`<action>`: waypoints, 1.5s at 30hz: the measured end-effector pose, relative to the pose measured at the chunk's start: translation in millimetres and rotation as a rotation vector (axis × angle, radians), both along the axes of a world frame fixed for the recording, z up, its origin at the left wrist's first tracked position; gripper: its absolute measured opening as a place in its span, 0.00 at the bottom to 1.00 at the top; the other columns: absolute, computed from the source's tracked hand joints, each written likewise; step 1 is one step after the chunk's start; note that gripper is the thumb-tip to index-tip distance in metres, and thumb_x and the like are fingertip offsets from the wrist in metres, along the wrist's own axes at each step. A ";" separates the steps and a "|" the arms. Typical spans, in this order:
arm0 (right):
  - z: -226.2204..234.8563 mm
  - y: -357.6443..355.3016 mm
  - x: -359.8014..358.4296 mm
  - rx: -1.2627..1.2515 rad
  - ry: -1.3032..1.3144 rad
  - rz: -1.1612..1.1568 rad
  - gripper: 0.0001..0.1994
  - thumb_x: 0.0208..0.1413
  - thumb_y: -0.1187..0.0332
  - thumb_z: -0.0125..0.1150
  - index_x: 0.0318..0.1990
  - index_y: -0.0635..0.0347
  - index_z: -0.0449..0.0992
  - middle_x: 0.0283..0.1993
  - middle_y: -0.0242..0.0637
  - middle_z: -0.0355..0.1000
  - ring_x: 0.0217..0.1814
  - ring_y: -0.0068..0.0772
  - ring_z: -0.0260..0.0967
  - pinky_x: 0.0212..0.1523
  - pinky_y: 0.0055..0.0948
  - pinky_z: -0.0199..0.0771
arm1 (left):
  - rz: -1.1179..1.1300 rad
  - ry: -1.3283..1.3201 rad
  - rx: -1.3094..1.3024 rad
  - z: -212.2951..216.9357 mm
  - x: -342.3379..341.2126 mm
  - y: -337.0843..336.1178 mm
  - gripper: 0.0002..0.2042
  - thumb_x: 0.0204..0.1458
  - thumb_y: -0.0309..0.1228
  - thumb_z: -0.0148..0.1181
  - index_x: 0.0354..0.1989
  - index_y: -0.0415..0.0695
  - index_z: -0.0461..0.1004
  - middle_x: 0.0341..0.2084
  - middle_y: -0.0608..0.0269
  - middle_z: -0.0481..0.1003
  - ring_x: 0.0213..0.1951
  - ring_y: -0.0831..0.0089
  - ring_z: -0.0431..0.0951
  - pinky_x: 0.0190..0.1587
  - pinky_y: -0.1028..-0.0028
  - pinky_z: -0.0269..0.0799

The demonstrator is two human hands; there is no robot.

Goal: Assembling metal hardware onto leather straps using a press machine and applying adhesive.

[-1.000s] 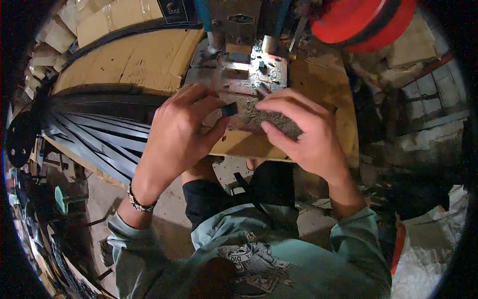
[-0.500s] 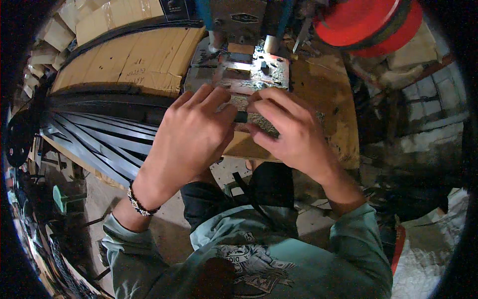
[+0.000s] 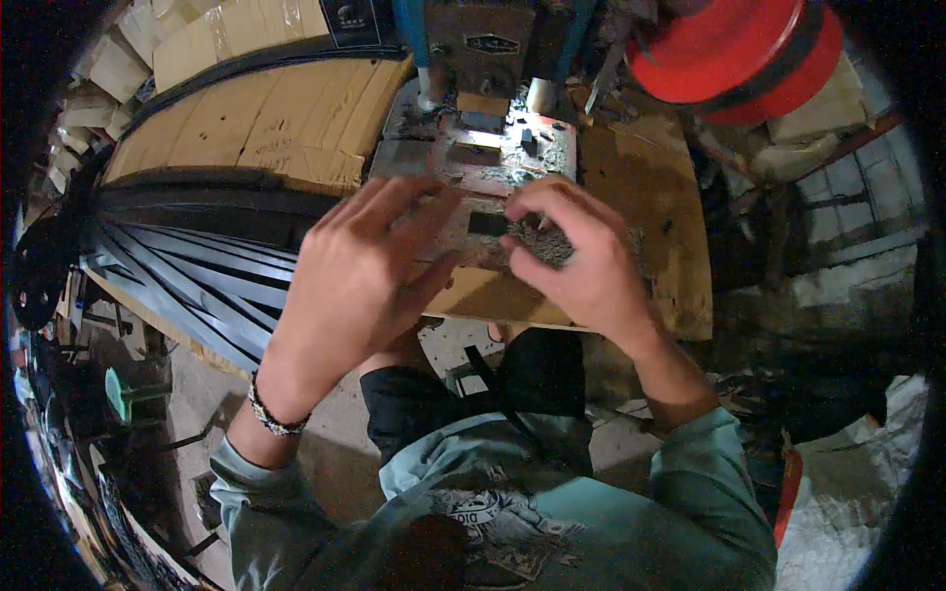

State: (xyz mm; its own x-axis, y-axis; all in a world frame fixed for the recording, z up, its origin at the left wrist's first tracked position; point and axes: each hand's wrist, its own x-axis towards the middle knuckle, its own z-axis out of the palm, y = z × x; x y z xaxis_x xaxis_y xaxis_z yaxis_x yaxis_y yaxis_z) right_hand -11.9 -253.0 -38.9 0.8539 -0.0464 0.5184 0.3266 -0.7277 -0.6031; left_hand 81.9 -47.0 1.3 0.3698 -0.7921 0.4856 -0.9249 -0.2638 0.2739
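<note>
My left hand [image 3: 360,286] hovers over the front of a worn metal press plate [image 3: 493,148], its fingers spread and pointing toward a small dark rectangular piece [image 3: 488,224]. My right hand [image 3: 586,261] is curled over a clump of small grey metal pieces [image 3: 547,246], fingertips pinched beside the dark piece. Both hands sit above the near edge of a wooden board [image 3: 645,207]. Whether the left fingertips touch the dark piece is hidden.
The press column [image 3: 483,44] rises behind the plate. A large red wheel [image 3: 734,49] sits at the upper right. Long black metal strips [image 3: 187,271] fan out on the left, below stacked cardboard [image 3: 256,113]. White sacks [image 3: 847,483] lie at the lower right.
Both hands moved forward toward the press plate. My left hand's fingers spread wider, and the dark piece now shows between the two hands.
</note>
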 end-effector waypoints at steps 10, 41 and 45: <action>-28.3 -54.5 56.4 0.113 0.104 -0.203 0.10 0.47 0.73 0.65 0.36 0.66 0.74 0.34 0.42 0.74 0.38 0.34 0.73 0.43 0.31 0.72 | 0.062 0.339 -0.028 -28.0 71.3 -11.4 0.15 0.48 0.29 0.65 0.45 0.38 0.76 0.33 0.50 0.78 0.36 0.60 0.80 0.38 0.67 0.74; -41.0 -80.9 125.7 0.177 0.339 -0.243 0.10 0.47 0.70 0.66 0.32 0.68 0.73 0.26 0.36 0.71 0.28 0.26 0.68 0.31 0.32 0.68 | -0.185 1.086 -0.232 -88.6 147.3 -79.0 0.16 0.56 0.30 0.56 0.52 0.39 0.71 0.46 0.59 0.77 0.42 0.73 0.78 0.46 0.75 0.74; -33.8 -75.5 127.9 0.279 0.373 -0.194 0.11 0.48 0.71 0.67 0.33 0.67 0.72 0.25 0.35 0.70 0.28 0.26 0.67 0.30 0.30 0.67 | -0.249 1.189 -0.303 -97.1 151.8 -73.2 0.15 0.56 0.30 0.58 0.51 0.40 0.72 0.45 0.59 0.77 0.42 0.73 0.78 0.45 0.74 0.74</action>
